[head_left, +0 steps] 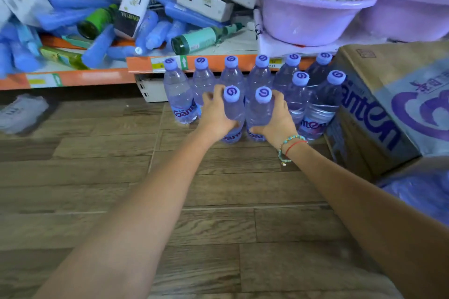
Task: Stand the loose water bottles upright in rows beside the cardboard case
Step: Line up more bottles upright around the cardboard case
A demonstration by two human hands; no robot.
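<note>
Head view shows me my left hand (215, 114) and right hand (275, 118), fingers each grasping an upright water bottle (233, 114), second bottle (261, 111), on the floor (97, 177) before rows beside the cardboard case (388, 104).

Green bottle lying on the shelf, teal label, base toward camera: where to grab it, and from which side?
Take the green bottle round its labelled middle, coming down from above and the front. It lies on its side on the shelf, base toward the edge and neck pointing right toward the basin. The blue bottles crowd its left, so a side approach looks blocked; the neck seems too thin for a steady grip.
</note>
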